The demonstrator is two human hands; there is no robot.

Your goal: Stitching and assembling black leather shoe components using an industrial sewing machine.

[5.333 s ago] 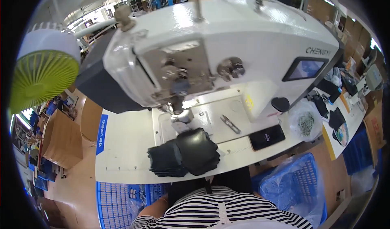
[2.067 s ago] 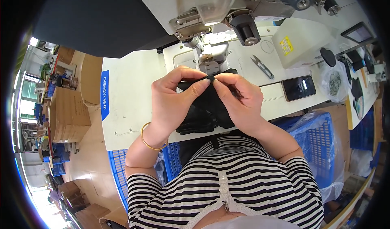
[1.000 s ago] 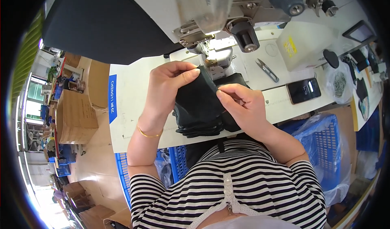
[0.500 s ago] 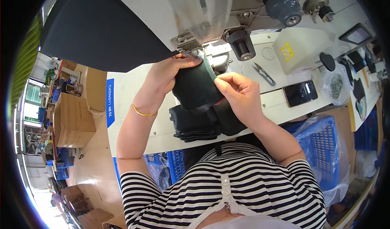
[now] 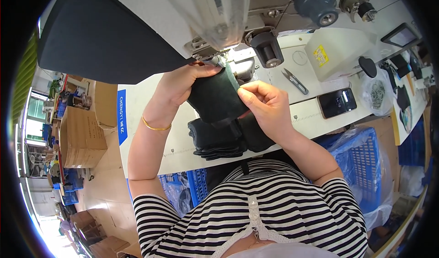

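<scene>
A dark green-black fabric piece (image 5: 216, 98) hangs between my hands, its upper edge at the needle area of a sewing machine (image 5: 208, 56). My left hand (image 5: 185, 82) grips its upper left part, thumb on top, close to the presser foot. On the right edge, my right hand (image 5: 265, 104) pinches the fabric between thumb and fingers. Just below lies a stack of folded dark fabric pieces (image 5: 217, 141) at the table's front edge, with more dark fabric (image 5: 256, 137) beside it. The fingers beneath the held piece are hidden.
On the white table (image 5: 146, 153), thread snips (image 5: 296, 81) and a black phone (image 5: 337, 103) lie to the right. Farther right sits a clear plastic bag (image 5: 377, 97). A blue basket (image 5: 359, 162) stands below the right side; cardboard boxes (image 5: 84, 137) are at left.
The view has shifted slightly. Both hands keep their hold on the fabric, which stays at the machine with little visible movement.
</scene>
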